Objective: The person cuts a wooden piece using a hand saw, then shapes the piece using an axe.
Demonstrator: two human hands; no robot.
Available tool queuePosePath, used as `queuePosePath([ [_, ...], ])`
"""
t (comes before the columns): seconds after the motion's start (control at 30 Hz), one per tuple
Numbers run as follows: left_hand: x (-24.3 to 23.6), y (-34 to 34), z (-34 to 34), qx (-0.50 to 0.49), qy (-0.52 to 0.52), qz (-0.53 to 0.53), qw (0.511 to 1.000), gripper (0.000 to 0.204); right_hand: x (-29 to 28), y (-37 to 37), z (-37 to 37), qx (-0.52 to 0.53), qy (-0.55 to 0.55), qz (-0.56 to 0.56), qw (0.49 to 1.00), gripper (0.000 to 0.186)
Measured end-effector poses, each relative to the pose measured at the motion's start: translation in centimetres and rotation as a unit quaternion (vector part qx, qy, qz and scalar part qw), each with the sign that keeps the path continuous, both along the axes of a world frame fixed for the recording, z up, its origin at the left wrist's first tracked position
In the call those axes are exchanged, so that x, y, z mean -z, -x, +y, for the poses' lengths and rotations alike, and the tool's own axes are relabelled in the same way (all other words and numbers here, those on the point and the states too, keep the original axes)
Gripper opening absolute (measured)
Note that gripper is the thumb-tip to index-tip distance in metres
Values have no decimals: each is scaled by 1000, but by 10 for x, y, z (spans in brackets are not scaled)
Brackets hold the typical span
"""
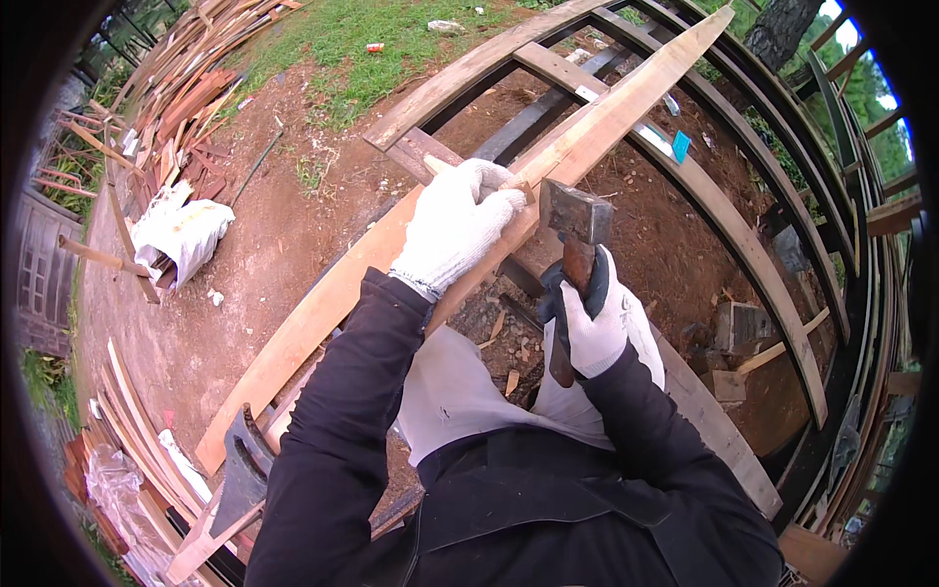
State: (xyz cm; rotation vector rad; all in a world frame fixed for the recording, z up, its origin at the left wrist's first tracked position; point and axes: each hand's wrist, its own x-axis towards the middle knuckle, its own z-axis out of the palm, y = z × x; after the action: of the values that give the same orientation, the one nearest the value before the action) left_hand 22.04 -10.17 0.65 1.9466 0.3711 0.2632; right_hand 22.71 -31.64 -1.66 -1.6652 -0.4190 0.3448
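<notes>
My left hand (455, 225), in a white knit glove, rests on a long pale wooden plank (606, 115) that slants up to the far right. Its fingers pinch a small brown piece of wood (524, 189) against the plank's edge. Just to the right, my right hand (599, 328), in a white and dark glove, grips a hammer (577, 213) by its wooden handle. The blocky metal head is close beside the plank and the small piece; contact cannot be made out.
A handsaw with a black handle (246, 458) lies at the lower left. Timber frames (724, 210) span the ground ahead and right, with a teal object (681, 147) among them. Scrap wood (196, 98) is piled far left, near a white sack (183, 233).
</notes>
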Motion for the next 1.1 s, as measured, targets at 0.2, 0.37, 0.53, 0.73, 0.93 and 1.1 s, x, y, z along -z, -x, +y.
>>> queuePosePath([
  [0.2, -9, 0, 1, 63, -72, 28, 995, 37, 13, -13, 2, 19, 75, 5, 997, 57],
  [0.37, -4, 4, 6, 77, -118, -11, 990, 47, 6, -17, 3, -10, 86, 14, 996, 57],
  [0.53, -4, 1, 15, 111, -153, 6, 982, 54, -3, -16, 1, -6, 117, -143, 983, 57],
  [0.73, -2, 9, 5, 96, -164, -50, 980, 51, -23, -11, -3, -38, 132, -120, 983, 59],
  [0.93, -9, 12, -6, 40, -273, -62, 959, 48, -26, -10, -4, -56, 111, -166, 978, 62],
  [1.1, -14, 13, -14, 22, -114, -12, 993, 50, -34, -26, 2, -94, 266, -143, 949, 58],
])
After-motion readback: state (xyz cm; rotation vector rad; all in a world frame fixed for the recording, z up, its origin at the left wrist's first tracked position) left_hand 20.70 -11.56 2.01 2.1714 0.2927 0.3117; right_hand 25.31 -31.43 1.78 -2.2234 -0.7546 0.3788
